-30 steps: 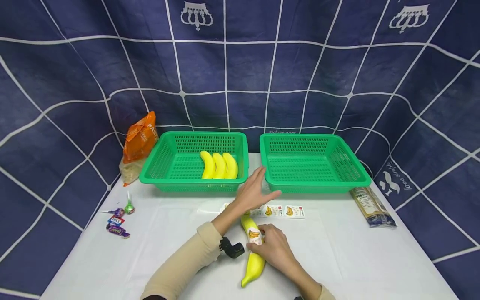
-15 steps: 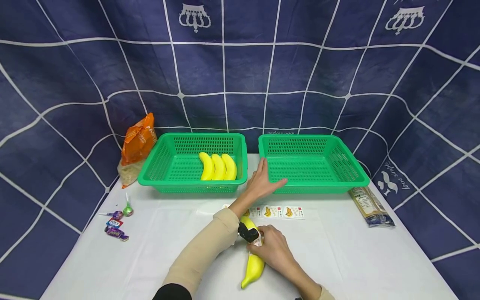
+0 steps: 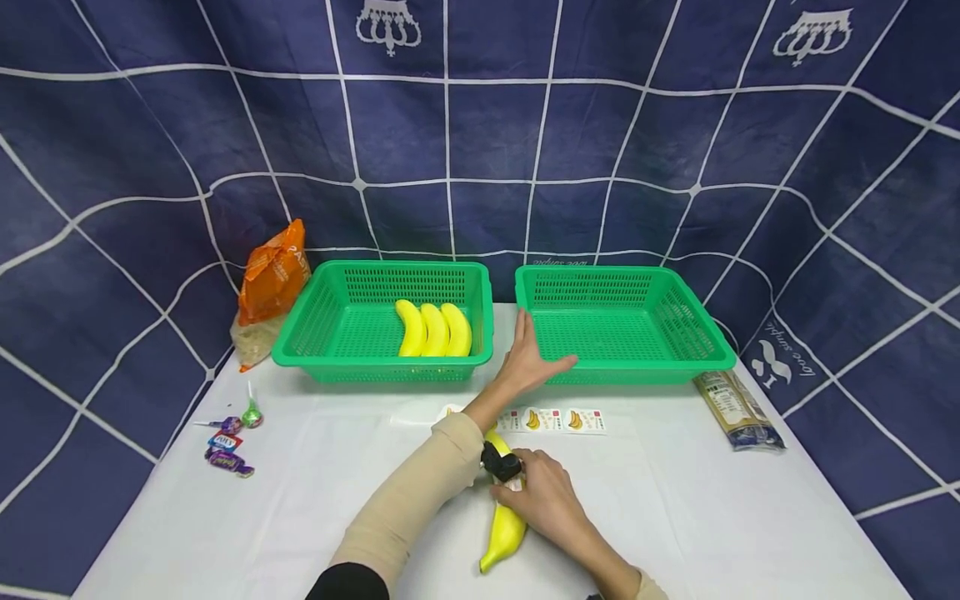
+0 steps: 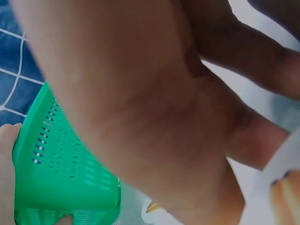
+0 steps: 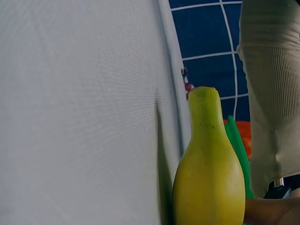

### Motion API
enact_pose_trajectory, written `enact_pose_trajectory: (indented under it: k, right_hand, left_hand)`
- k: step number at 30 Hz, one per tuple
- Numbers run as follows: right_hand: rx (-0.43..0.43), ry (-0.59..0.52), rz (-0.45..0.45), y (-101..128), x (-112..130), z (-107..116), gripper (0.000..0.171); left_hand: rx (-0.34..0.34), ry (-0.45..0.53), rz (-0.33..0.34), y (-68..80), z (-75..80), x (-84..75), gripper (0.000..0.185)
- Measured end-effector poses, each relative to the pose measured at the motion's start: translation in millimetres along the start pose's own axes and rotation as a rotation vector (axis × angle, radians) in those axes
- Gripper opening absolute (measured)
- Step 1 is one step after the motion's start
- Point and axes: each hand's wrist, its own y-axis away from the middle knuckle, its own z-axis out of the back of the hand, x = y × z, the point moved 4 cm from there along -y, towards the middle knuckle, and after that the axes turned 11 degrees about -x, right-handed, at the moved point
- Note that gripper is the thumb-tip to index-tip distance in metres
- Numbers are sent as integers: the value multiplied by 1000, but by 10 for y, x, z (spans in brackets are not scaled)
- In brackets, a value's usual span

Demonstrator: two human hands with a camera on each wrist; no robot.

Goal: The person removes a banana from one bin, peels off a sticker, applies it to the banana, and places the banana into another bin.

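Right hand (image 3: pixel 545 492) grips banana (image 3: pixel 502 537), bottom center of frame; left hand (image 3: pixel 527 360) wide, thumb out, mid-frame.
Black wrist camera (image 3: pixel 501 462) partly blocks banana in head view. Sticker strip (image 3: pixel 551 420) lies just above it. Left hand overlaps front-left corner of green basket (image 3: pixel 637 367) right of center; can't tell if touching. Second basket (image 3: pixel 375 362), left of center, holds three yellow ones (image 3: pixel 435 333).

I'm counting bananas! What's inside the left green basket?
Inside the left green basket are three yellow bananas, side by side toward its right end. Its front wall covers their near ends and anything lying low behind it.
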Motion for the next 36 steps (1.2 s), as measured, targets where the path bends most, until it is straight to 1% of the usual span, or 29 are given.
enact_pose_trajectory:
  k: [4,12,14,19,21,26,30,36]
  right_hand:
    - [-3,-2,2,-11,1,4,45]
    - [29,-12,-66,18,-36,47,42]
    - [32,-9,-72,28,-52,74,41]
    - [44,7,-62,44,-126,171,45]
    - [57,9,-76,47,-174,217,47]
    - [68,29,-143,53,-310,382,51]
    - [54,56,-185,34,-394,567,53]
    - [61,97,-208,-33,-472,843,56]
  left_hand:
    - [5,4,5,-6,3,4,118]
    - [26,21,21,-1,5,1,119]
    - [29,24,19,-1,4,2,119]
    - [32,24,12,4,-5,8,118]
    - [26,22,14,3,-7,9,117]
    - [24,22,15,0,1,-8,118]
    - [28,15,13,-2,9,-18,118]
    - [20,26,4,4,4,0,118]
